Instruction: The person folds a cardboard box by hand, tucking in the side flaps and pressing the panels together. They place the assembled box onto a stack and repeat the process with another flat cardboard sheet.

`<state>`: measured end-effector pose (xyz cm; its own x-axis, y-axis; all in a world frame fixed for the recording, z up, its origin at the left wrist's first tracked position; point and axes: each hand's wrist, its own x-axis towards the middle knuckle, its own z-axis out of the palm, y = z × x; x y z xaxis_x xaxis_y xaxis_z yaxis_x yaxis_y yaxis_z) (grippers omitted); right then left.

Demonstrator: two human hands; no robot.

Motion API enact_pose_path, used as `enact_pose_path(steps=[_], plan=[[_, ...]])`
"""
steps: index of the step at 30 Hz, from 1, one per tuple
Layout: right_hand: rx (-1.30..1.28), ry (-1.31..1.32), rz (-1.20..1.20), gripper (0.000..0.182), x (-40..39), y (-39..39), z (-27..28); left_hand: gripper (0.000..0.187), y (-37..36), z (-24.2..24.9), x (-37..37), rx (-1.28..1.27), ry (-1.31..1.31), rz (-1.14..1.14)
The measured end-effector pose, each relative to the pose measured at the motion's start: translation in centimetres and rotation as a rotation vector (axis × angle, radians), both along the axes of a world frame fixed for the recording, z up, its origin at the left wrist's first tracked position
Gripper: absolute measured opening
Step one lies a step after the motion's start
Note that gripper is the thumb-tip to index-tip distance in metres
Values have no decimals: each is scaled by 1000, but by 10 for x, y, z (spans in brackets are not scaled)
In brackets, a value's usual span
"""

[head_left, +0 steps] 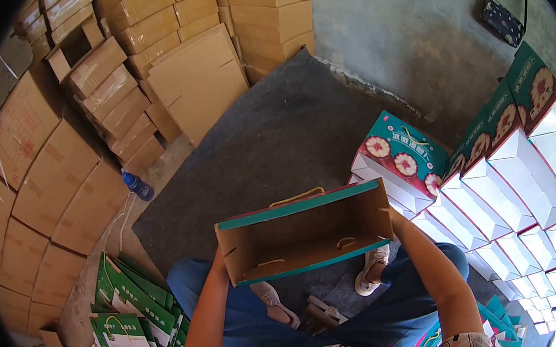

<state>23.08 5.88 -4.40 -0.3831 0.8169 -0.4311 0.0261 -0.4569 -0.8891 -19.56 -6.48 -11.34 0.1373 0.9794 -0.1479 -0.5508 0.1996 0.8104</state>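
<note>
An open cardboard gift box (304, 228) is held up in front of my knees, its open side facing me. Teal edges and a yellow rope handle show along its long sides, and the bare brown inside holds nothing. My left hand (219, 261) grips the box's left end. At the opposite end, my right hand (398, 218) holds on, with most fingers of both hands hidden behind the cardboard.
Finished teal and red gift boxes (401, 154) stand stacked along the right. Green flat cartons (131, 324) lie at lower left. Brown cartons (41, 178) line the left and back, near a blue bottle (137, 186). A dark mat (255, 149) covers the floor.
</note>
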Motion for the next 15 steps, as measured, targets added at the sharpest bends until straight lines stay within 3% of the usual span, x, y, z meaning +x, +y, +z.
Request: enact_pose_path(steps=[4, 10, 12, 14, 15], plan=[[-149, 6, -17, 64, 12, 11, -21, 66, -3, 15, 7, -143, 169, 11], [-157, -72, -77, 68, 29, 24, -59, 73, 18, 43, 31, -424, 102, 85], [-78, -220, -115, 66, 58, 37, -123, 75, 17, 55, 38, -411, 211, 106], [-42, -268, -170, 64, 48, 35, -123, 78, 20, 48, 40, -380, 235, 119], [-48, -247, -211, 64, 28, 25, -70, 79, 22, 41, 38, -363, 246, 125]])
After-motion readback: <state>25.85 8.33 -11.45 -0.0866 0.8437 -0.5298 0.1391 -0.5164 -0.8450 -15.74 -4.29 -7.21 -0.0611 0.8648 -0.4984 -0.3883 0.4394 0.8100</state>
